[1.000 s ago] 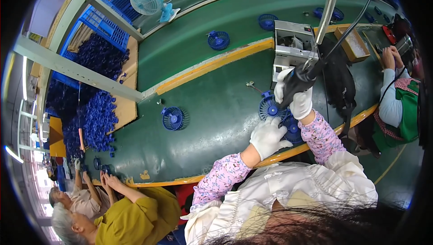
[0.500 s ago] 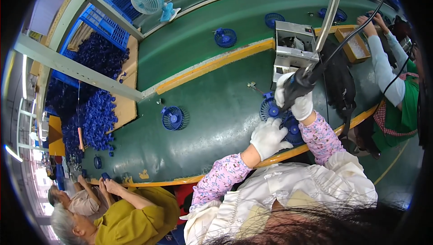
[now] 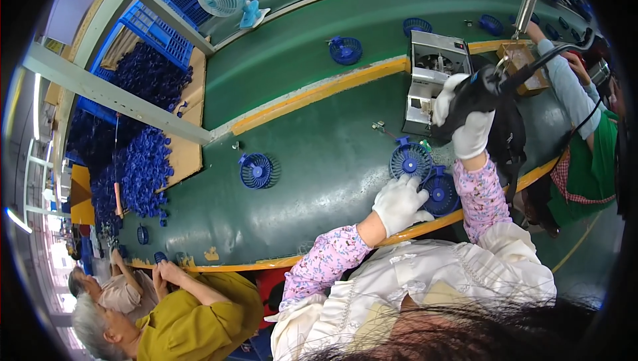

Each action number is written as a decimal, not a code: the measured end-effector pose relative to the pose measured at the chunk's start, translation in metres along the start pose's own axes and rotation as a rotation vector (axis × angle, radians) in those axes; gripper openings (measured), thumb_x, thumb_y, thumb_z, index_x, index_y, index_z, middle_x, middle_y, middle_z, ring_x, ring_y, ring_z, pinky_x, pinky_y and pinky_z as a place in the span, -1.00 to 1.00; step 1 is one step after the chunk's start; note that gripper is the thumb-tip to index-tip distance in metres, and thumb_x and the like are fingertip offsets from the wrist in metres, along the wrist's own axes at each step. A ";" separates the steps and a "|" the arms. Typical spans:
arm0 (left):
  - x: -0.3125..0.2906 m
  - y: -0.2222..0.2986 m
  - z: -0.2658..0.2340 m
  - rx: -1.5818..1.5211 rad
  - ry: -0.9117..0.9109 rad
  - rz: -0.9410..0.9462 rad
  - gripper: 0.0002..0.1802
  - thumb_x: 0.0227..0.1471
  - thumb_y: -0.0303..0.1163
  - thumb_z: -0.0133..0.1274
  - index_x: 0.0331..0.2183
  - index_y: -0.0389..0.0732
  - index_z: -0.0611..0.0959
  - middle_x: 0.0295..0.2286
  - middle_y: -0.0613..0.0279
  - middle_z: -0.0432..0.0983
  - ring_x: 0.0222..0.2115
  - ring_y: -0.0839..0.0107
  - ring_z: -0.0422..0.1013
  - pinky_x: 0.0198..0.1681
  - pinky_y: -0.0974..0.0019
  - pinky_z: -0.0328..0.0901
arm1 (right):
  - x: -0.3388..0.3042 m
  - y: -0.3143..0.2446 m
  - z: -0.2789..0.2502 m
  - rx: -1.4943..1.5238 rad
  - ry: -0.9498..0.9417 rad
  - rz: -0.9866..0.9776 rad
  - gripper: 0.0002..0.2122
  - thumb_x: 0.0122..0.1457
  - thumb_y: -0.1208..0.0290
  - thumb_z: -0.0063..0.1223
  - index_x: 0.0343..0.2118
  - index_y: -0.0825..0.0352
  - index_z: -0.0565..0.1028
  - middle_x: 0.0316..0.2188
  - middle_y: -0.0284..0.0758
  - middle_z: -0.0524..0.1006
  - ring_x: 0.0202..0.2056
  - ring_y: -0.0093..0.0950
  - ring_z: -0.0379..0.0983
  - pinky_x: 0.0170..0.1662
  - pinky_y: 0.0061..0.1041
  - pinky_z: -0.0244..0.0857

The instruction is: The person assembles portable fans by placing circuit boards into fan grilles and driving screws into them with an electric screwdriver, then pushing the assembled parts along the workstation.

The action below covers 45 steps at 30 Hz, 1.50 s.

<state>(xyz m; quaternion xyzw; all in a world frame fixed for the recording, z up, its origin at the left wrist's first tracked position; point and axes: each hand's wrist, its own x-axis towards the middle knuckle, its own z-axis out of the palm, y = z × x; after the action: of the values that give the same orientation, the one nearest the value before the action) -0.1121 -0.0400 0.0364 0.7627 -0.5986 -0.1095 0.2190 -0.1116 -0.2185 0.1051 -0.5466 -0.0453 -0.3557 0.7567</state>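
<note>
My gloved left hand (image 3: 397, 207) lies against a round blue fan housing (image 3: 441, 193) near the table's front edge, its fingers curled at the rim. Just beyond it, touching or nearly so, sits another blue fan housing (image 3: 410, 161), with wires leading to a small metal part (image 3: 379, 126). My gloved right hand (image 3: 473, 133) grips a black electric screwdriver (image 3: 468, 98), raised beside a metal screw feeder box (image 3: 437, 62). The glove and tool body hide the screwdriver's tip.
A single blue fan housing (image 3: 255, 171) lies to the left; others ride the green belt (image 3: 286, 62) beyond the yellow rail. Blue parts fill a heap (image 3: 143, 175) at far left. A black bag (image 3: 508, 135) lies right of the feeder. Co-workers sit on both sides.
My right hand has lifted the screwdriver off the fan housings, up and right toward the feeder box. My left hand has barely moved. Housings on the belt have shifted right.
</note>
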 end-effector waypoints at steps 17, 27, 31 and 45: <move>0.002 0.001 0.002 -0.040 -0.001 -0.008 -0.52 -0.31 0.06 0.20 -0.40 -0.10 0.61 -0.28 0.01 0.40 -0.24 0.05 0.35 -0.25 0.06 0.28 | -0.043 0.038 0.025 0.104 -0.270 0.321 -0.20 -0.36 -0.26 0.31 -0.25 0.44 0.38 -0.66 -0.45 0.38 -0.62 -0.64 0.30 -0.58 -0.68 0.16; -0.001 -0.030 -0.030 0.073 0.182 -0.122 -0.56 -0.33 0.01 0.22 -0.46 -0.13 0.63 -0.40 0.14 0.43 -0.33 0.11 0.36 -0.28 0.13 0.31 | -0.025 0.004 0.012 0.265 -0.119 0.200 -0.22 -0.12 -0.42 -0.07 -0.17 0.34 0.35 -0.67 -0.35 0.39 -0.65 -0.52 0.31 -0.58 -0.55 0.18; -0.009 -0.095 -0.067 0.413 0.753 -0.566 -0.50 -0.33 -0.31 0.28 -0.24 -0.22 0.53 -0.17 -0.10 0.38 -0.14 -0.01 0.29 -0.07 0.07 0.23 | -0.017 -0.011 0.000 0.102 -0.102 0.025 -0.16 -0.18 -0.43 -0.02 -0.10 0.35 0.28 -0.66 -0.41 0.31 -0.64 -0.57 0.23 -0.56 -0.59 0.10; -0.061 -0.137 -0.063 0.188 0.673 -0.757 -0.59 -0.28 -0.06 0.27 -0.49 -0.22 0.65 -0.21 -0.15 0.42 -0.15 -0.01 0.34 -0.07 0.12 0.26 | 0.020 0.002 -0.012 -0.088 0.060 -0.080 -0.25 -0.17 -0.32 0.13 -0.23 0.42 0.37 -0.64 -0.40 0.38 -0.62 -0.63 0.30 -0.56 -0.67 0.16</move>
<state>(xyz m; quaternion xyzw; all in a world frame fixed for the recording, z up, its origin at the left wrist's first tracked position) 0.0179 0.0568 0.0225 0.9353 -0.1842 0.1248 0.2751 -0.0988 -0.2384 0.1080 -0.5660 -0.0286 -0.4035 0.7184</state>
